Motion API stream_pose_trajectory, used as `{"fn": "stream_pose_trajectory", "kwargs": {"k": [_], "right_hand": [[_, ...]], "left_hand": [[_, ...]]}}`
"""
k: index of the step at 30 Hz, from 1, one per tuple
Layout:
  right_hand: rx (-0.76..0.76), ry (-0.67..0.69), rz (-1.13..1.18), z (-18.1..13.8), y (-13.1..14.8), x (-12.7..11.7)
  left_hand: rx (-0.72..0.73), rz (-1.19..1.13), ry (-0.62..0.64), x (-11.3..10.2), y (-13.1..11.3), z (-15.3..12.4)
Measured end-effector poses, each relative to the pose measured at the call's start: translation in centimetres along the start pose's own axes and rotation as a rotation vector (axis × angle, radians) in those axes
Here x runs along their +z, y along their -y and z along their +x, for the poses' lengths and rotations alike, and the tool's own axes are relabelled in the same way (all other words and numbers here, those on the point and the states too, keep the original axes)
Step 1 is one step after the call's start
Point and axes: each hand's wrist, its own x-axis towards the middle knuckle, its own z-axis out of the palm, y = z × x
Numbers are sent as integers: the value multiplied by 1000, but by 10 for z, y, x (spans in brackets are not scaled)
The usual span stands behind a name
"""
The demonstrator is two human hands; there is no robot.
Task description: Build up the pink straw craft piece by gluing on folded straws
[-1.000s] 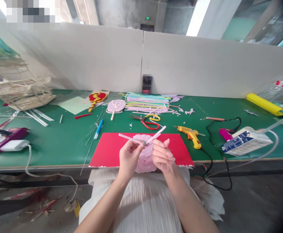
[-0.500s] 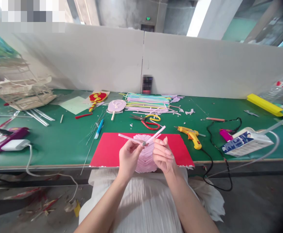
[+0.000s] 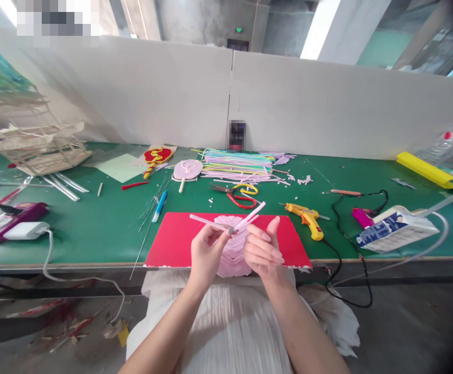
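Between the thumb and fingers of my left hand (image 3: 209, 250) is a set of narrow pale pink strips (image 3: 254, 212), held where they cross. One end points to the left and others to the upper right. My right hand (image 3: 264, 250) is just to the right of them, thumb raised away from its loosely bent fingers, with nothing visible in it. Below both hands lies a pink woven piece of ridged strips (image 3: 232, 259), partly hidden by them. It rests on a red board (image 3: 172, 236) and reaches past the board's near edge.
Behind the board lie scissors (image 3: 242, 200) and a pile of coloured strips (image 3: 236, 165). A yellow glue gun (image 3: 307, 221) with a black cord is to the right, near a carton (image 3: 399, 228). On the left are a blue pen-like tool (image 3: 159, 206) and a power strip (image 3: 16, 221).
My right hand's thumb has lifted and spread away from its fingers, and the hand has turned slightly. My left hand keeps its pinch on the strips.
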Motion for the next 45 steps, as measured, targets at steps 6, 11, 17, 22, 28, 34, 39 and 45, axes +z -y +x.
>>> {"fn": "stream_pose_trajectory", "kwargs": {"k": [6,11,17,22,28,34,39,45], "right_hand": [[50,160,96,1,-1,3],[28,140,59,-1,0,3],[-39,-138,-235,-3,2,8],[-102,-491,-427,6,3,20],[-146,-527,-589,16,-1,26],[-107,-497,-604,16,-3,26],[-78,-505,-606,17,-3,25],[-66,-508,-567,15,-1,25]], "left_hand": [[-16,-7,6,2,-1,0],[-7,-5,12,3,-2,0],[-16,18,2,3,-1,-1],[-17,42,-60,1,0,0],[-26,69,-256,-6,0,8],[-40,54,-277,-9,2,11],[-44,1,-242,-7,2,9],[65,28,-363,-9,-1,10]]}}
